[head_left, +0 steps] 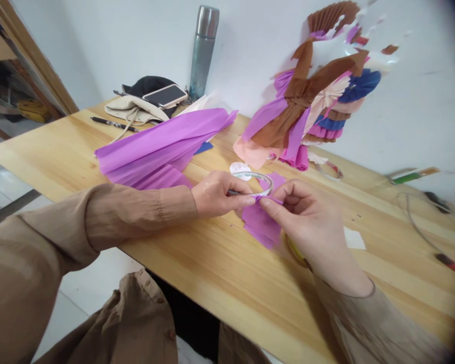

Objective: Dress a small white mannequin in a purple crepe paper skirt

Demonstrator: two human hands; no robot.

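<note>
I note on the wooden table (220, 273) a large pleated purple sheet (163, 146) lying loose and unattached, while against the wall behind it a layered paper decoration (311, 96) of brown, purple, pink and blue folds looks largely assembled. Nearer me, the small purple piece (261, 225) rests on the table just in front of the tape roll (252, 178), its top edge pinched by both the left hand (216, 194) and the right hand (307, 217), fingertips meeting. I judge this piece only partly worked, with no tape visible on it
</note>
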